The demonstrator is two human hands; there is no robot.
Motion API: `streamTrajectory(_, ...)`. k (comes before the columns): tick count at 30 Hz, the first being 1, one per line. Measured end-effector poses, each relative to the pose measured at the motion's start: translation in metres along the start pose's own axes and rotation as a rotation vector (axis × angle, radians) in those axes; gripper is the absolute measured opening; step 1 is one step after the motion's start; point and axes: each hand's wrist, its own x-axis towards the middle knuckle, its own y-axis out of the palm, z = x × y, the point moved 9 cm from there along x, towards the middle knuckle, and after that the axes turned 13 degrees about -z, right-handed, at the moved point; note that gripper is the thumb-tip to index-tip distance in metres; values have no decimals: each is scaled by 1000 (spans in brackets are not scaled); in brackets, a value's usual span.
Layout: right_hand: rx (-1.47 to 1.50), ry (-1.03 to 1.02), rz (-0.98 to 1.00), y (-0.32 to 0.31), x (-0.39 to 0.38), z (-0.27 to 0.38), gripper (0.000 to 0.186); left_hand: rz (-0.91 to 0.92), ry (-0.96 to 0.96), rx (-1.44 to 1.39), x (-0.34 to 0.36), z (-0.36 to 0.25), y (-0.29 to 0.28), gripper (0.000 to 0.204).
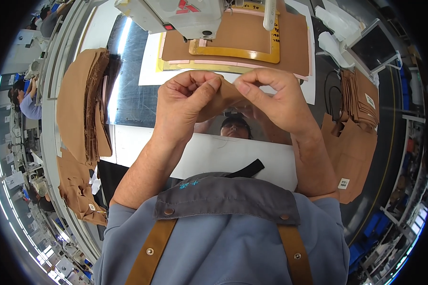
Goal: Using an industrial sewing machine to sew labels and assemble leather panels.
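Between my two hands, a small piece of brown fabric [227, 94] is held up above the shiny metal plate [138, 102]. My left hand [188, 97] pinches its left edge between thumb and forefinger, the other fingers curled. At its right edge, the thumb and forefinger of my right hand [278, 97] are closed on the fabric. Part of the piece is hidden behind my fingers. Just beyond my hands lies a large brown fabric panel [294, 45] with a yellow frame [238, 54] on top, on a white sheet.
A white sewing machine head [188, 19] overhangs the panel. To the left stands a thick stack of brown cut pieces [76, 104], with more crumpled brown fabric [81, 190] below it. Brown bundles [359, 97] with white labels and a screen [375, 45] are at right.
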Motion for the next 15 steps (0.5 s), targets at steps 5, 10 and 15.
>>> streamTrajectory(5, -85, -38, 17, -9, -5, -10, 17, -104, -109, -98, 5, 10, -7, 14)
streamTrajectory(10, -115, -47, -25, -16, -6, -12, 17, -112, -50, -102, 7, 12, -5, 15)
streamTrajectory(15, -130, 21, -13, -21, -5, -20, 15, -127, -63, -72, 10, 14, -6, 14)
